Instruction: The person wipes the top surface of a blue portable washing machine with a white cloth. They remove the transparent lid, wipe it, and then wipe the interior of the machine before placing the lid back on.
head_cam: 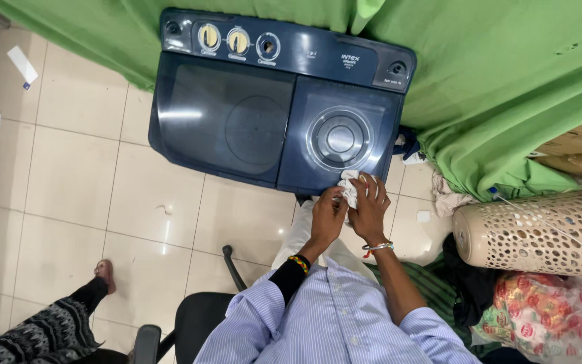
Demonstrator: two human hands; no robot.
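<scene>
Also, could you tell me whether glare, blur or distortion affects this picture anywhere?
Head view: glare streaks the washing machine lid and floor tiles; the wide lens bows the machine's edges; both hands, left hand and right hand, on the white cloth, look sharp, without motion blur.

Glossy dark-blue plastic washing machine (pixel 274 108); soft white cloth (pixel 349 187); matt green fabric drape (pixel 506 81); shiny cream floor tiles (pixel 75 175); perforated beige plastic basket (pixel 540 232).
</scene>
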